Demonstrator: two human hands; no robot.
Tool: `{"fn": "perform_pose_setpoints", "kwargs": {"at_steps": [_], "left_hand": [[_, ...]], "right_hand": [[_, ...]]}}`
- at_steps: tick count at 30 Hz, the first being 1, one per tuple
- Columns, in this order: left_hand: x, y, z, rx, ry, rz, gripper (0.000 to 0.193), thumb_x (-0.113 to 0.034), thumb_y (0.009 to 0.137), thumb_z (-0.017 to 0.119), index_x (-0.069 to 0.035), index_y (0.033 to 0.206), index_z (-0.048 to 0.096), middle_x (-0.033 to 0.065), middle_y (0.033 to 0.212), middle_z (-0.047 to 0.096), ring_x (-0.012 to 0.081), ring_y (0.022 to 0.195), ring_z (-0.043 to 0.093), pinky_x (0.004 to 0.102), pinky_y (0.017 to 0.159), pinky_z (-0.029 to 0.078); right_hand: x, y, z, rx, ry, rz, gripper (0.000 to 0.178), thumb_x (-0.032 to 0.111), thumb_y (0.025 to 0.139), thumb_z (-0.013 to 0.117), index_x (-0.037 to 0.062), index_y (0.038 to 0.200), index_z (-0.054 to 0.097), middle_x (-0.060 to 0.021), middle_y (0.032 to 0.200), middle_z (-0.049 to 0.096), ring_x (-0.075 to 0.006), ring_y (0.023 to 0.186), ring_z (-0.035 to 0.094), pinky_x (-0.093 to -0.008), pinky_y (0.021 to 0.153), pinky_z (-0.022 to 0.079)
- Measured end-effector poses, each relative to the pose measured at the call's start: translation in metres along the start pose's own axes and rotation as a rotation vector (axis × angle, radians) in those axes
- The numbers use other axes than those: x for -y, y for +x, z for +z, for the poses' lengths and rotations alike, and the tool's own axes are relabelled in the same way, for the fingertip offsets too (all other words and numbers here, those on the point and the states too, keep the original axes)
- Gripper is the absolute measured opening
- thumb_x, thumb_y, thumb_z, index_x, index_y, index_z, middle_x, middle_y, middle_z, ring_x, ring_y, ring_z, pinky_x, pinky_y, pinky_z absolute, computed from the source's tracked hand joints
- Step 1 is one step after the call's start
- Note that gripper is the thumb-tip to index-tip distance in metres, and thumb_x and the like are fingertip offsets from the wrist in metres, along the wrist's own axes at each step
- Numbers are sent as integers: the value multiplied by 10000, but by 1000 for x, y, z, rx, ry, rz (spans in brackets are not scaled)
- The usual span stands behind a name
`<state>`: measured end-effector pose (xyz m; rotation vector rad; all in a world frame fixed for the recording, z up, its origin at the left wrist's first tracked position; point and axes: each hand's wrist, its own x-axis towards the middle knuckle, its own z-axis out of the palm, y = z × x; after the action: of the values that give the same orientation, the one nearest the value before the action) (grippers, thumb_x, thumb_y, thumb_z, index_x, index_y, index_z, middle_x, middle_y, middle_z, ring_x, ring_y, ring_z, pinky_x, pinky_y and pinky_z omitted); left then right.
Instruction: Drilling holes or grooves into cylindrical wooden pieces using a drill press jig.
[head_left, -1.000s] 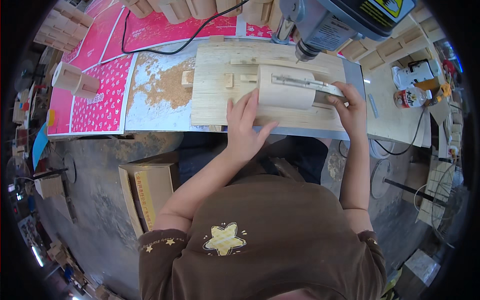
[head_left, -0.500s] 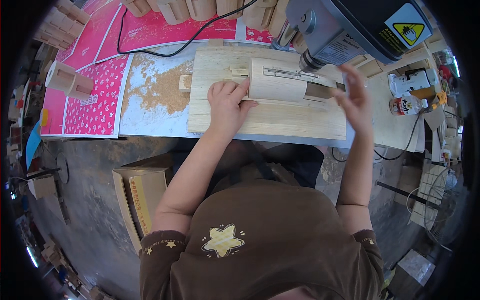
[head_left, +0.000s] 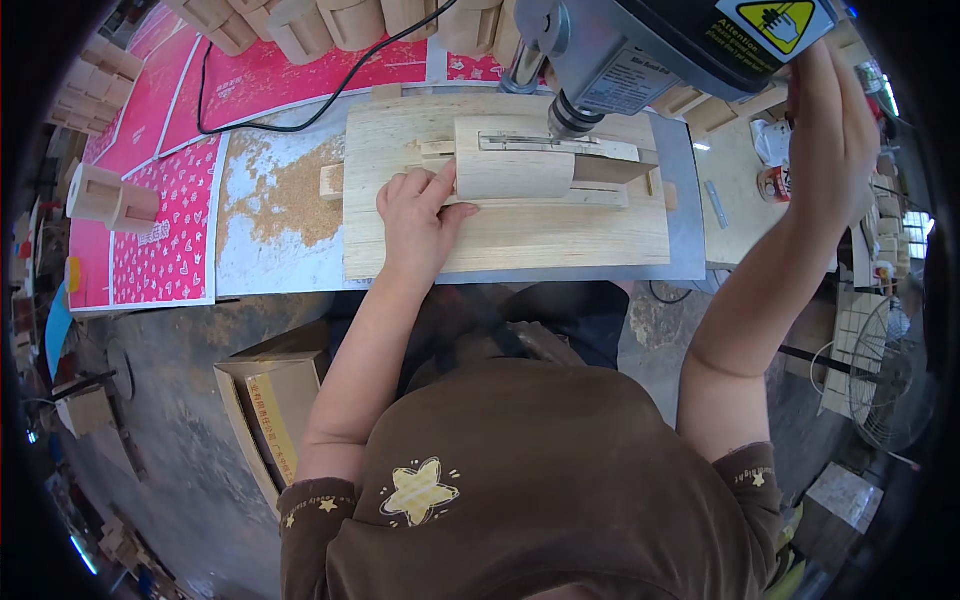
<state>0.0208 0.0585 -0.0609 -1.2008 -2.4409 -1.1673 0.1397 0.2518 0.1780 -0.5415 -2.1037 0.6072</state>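
A rounded pale wooden block (head_left: 515, 170) with a long slot along its top lies in a jig on a flat wooden board (head_left: 560, 240). My left hand (head_left: 415, 215) is closed at the block's left end, with fingers curled and the thumb along its lower edge. Just above the slot is the chuck (head_left: 575, 115) of a grey bench drill (head_left: 640, 55). I cannot make out a bit in the chuck. My right hand (head_left: 840, 120) is raised at the drill's right side. Its fingertips are hidden behind the housing, so its grip does not show.
Sawdust (head_left: 290, 195) covers the table left of the board, beside a small wood stop (head_left: 331, 182). Wooden cylinders (head_left: 300, 30) line the back, and others (head_left: 115, 198) lie at the left. A black cable (head_left: 330, 110) crosses the pink sheets. A cardboard box (head_left: 265, 400) stands below.
My right hand has left the block's right end and risen to the drill's right side. My left hand stays at the block's left end. The whole view has shifted slightly.
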Motion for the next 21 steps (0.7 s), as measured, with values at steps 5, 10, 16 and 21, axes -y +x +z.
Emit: {"fn": "perform_pose_setpoints", "kwargs": {"at_steps": [5, 10, 16, 21], "left_hand": [[-6, 4, 2, 17, -4, 30, 541, -202, 605, 768, -141, 1124, 625, -3, 758, 502, 198, 794, 488, 362, 790, 327], [-4, 4, 3, 17, -6, 22, 548, -207, 602, 774, -130, 1124, 625, -5, 772, 510, 197, 796, 490, 362, 785, 329], [-9, 4, 2, 36, 50, 9, 556, -207, 596, 777, -129, 1124, 623, -5, 782, 519, 198, 814, 494, 361, 786, 324], [-16, 6, 11, 23, 93, 57, 536, -240, 615, 765, -135, 1123, 625, 1, 794, 530, 202, 827, 499, 375, 792, 321]], "right_hand": [[-34, -83, 1, -63, 0, 49, 191, 99, 916, 493, -26, 927, 637, -59, 674, 584, -86, 648, 509, -242, 583, 391], [-94, -111, 54, -43, 42, -153, 132, 36, 874, 519, -19, 916, 632, -101, 779, 612, -202, 662, 553, -283, 614, 411], [-86, -91, 28, -146, 27, -374, 164, 62, 893, 487, -32, 866, 619, -75, 694, 552, -157, 592, 480, -260, 552, 370], [-34, 23, -7, -130, -1, -263, 219, 173, 873, 525, -27, 860, 614, -66, 713, 563, -131, 676, 492, -253, 613, 368]]}}
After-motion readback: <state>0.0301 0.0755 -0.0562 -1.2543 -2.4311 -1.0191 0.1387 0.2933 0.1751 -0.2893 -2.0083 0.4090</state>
